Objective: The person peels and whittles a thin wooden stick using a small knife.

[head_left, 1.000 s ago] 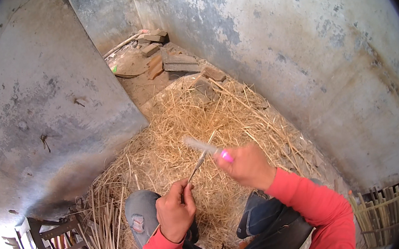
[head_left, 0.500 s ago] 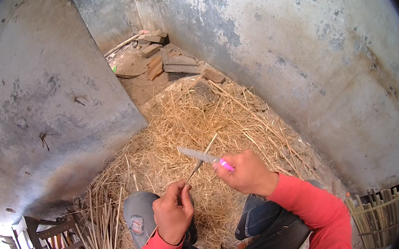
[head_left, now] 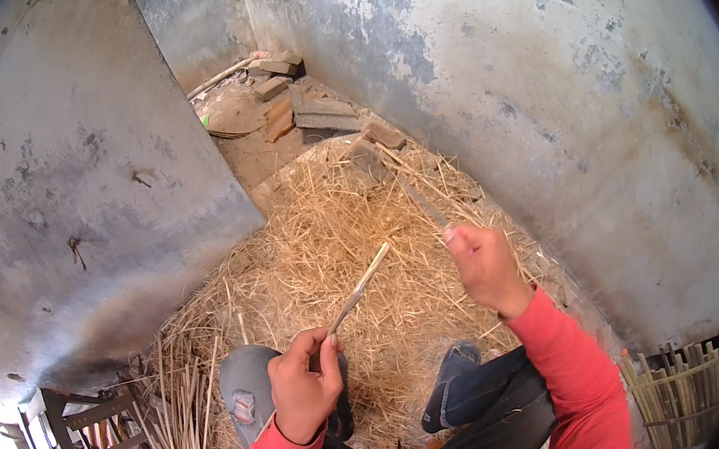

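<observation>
A thin bamboo stick (head_left: 371, 274) is pinched between the thumb and fingers of my left hand (head_left: 305, 381), near my left knee. It slants up and to the right, whittled pale at its far end and darker lower down, and its other end runs back under my left forearm. My right hand (head_left: 487, 272) is closed round the handle of a knife (head_left: 425, 204), raised to the right and apart from the stick. The blade points up and to the left, blurred; my fingers hide nearly all of the pink handle.
Pale shavings (head_left: 324, 228) cover the floor before me. Long strips (head_left: 184, 413) lie left of my knee beside a dark slatted frame (head_left: 106, 448). A slatted basket (head_left: 684, 391) stands at lower right. Broken bricks (head_left: 325, 115) lie far off between the worn walls (head_left: 560, 113).
My right hand has swung up and to the right, carrying the knife off the stick. More pale surface shows at the stick's tip. The left hand has barely moved.
</observation>
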Available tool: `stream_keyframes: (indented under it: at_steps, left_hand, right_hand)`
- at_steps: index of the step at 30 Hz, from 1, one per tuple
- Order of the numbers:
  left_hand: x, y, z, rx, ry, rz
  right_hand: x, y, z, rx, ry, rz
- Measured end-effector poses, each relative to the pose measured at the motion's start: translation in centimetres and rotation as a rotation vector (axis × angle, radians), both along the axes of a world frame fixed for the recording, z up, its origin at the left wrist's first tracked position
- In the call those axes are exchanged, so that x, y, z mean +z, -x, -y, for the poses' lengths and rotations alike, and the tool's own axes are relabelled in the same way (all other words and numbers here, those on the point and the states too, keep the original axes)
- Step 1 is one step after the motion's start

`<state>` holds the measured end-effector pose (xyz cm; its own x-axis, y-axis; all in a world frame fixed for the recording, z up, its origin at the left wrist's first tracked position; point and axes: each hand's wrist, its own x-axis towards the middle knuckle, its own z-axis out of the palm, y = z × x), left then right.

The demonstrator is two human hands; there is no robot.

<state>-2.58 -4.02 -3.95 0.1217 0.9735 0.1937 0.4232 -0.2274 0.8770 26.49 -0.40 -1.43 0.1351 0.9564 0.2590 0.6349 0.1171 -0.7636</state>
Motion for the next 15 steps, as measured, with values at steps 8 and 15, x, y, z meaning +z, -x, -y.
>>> stream_keyframes:
  at_steps: [8,15]
  left_hand:
    - [0.0,-0.2,-0.3,-0.040,0.076,0.011]
    - [0.0,0.0,-0.4,-0.047,0.147,0.012]
  right_hand:
    - [0.0,3.0,0.5,0.297,0.069,-0.064]
    - [-0.1,3.6,0.8,0.301,0.066,-0.121]
